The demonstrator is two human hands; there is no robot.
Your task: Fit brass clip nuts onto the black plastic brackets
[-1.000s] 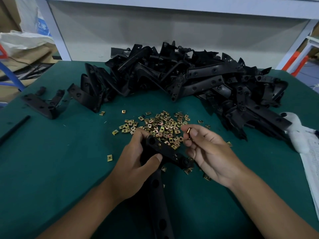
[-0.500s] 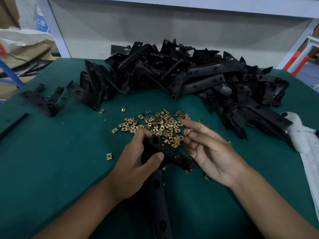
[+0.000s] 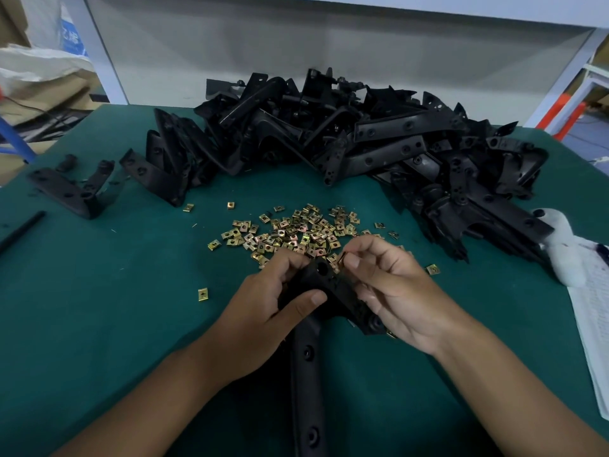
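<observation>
Two bare hands work a black plastic bracket (image 3: 333, 288) and a small brass clip nut (image 3: 341, 257) over a green table (image 3: 99, 308).

The left hand (image 3: 263, 311) curls around the bracket's corner, thumb pressed across its near face, holding it just above the table between both hands. The right hand (image 3: 392, 291) pinches the clip nut between thumb and forefinger, right at the bracket's top edge. The bracket is matte, L-shaped, with round holes; one long arm runs back towards the person. Just beyond the hands lies a scatter of loose clip nuts (image 3: 296, 230), small, square, shiny gold, each with a centre hole. Behind them sprawls a heap of brackets (image 3: 346, 143), angular and dull black. The tabletop looks like smooth felt-like matting.
</observation>
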